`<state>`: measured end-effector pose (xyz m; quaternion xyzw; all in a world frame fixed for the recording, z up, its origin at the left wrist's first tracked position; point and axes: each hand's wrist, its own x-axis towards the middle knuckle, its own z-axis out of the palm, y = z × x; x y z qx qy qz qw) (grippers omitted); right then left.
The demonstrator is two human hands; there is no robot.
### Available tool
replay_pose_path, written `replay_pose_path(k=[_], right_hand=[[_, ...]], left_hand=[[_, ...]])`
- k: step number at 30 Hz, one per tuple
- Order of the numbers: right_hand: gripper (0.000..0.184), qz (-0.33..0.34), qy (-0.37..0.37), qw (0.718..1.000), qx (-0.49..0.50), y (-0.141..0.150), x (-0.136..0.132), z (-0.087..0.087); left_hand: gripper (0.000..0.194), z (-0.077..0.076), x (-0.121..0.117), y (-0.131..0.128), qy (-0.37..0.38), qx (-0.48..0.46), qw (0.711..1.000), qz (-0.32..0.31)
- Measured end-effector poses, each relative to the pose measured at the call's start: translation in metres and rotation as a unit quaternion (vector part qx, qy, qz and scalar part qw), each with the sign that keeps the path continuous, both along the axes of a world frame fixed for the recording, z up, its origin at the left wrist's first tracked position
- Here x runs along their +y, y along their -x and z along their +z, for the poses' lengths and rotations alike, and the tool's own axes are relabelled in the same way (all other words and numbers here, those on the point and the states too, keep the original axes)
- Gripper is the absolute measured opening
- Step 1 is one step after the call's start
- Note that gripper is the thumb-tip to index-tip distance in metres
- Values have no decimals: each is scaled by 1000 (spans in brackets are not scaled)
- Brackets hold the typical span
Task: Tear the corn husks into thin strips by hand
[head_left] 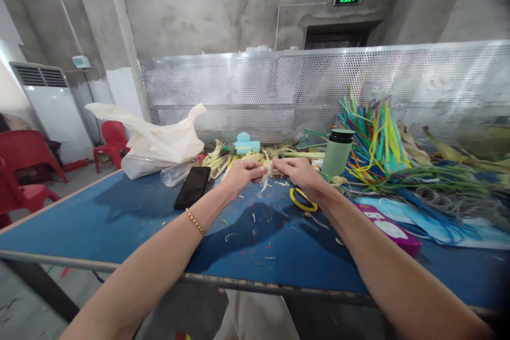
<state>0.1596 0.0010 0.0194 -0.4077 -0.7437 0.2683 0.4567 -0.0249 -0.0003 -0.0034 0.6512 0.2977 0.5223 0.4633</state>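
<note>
A thin, pale, husk-like strip is held between my two hands above the table, its loose end hanging down. My left hand is closed, pinching the strip between thumb and fingers. Opposite it, my right hand is also closed in a pinch at the strip's other side; its fingertips almost meet the left ones. Under my right wrist lies a yellow loop like a scissors handle, the rest of it hidden. Small pale scraps are scattered on the blue table below.
Left of my hands are a black phone, a clear plastic bottle and a white plastic bag. To the right stand a green tumbler, a bundle of coloured strips, a purple box and tangled cords.
</note>
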Motion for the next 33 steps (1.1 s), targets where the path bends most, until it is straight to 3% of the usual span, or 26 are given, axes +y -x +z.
replay_pose_path(k=[3,13,23,33], right_hand=[[36,53,89,992,75,0,-1,-2],[29,93,135,980,112,-1,-4,-1],[27,23,28,999,38,3,-1,-4],[28,18,-1,999,-27,7,-8,-2]], left_hand=[[20,2,-3,0,0,32,1000,1],[30,5,-5,4,-37,126,991,-26],[25,10,-10,5,-23,142,988,-54],[24,8,-9,1,-21,100,995,-5]])
